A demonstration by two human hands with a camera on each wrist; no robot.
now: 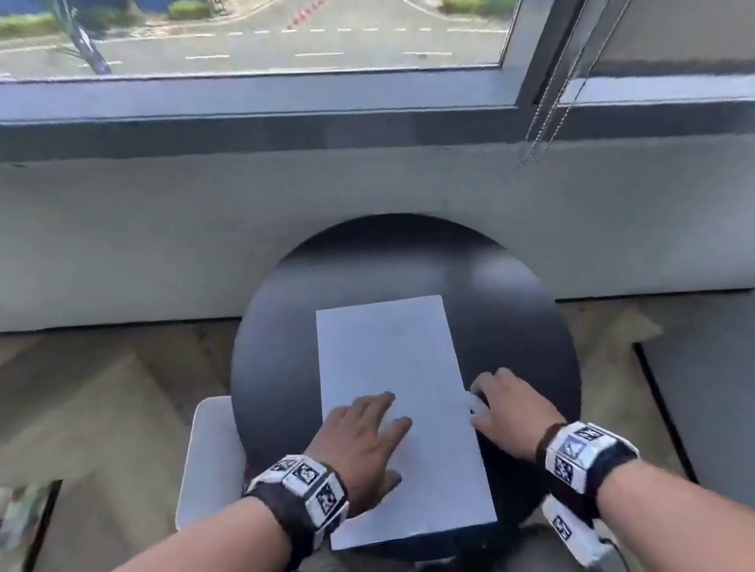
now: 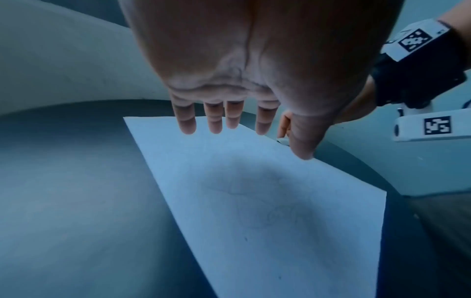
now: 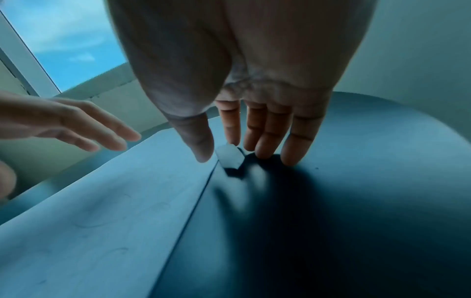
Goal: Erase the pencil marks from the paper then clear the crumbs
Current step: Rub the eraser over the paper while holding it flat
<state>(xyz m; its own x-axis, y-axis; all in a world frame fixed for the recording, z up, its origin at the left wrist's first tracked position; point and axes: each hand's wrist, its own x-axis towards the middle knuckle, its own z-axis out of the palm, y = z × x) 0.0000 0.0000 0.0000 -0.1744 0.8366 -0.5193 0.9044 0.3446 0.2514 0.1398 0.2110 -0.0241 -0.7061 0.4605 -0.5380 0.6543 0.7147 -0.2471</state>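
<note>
Paper (image 1: 396,404), a white rectangular sheet, lies flat on the round, smooth black desk (image 1: 279,341), its near edge close to the desk's rim. Faint, thin pencil loops (image 2: 275,213) show on its matte surface in the left wrist view. The left hand (image 1: 363,439) rests on the sheet's near left part, fingers straight and spread. A small white eraser (image 3: 228,156), blocky with flat faces, sits on the desk just beside the paper's right edge; the right hand (image 1: 507,407) reaches over it with fingers extended and apart, not gripping.
</note>
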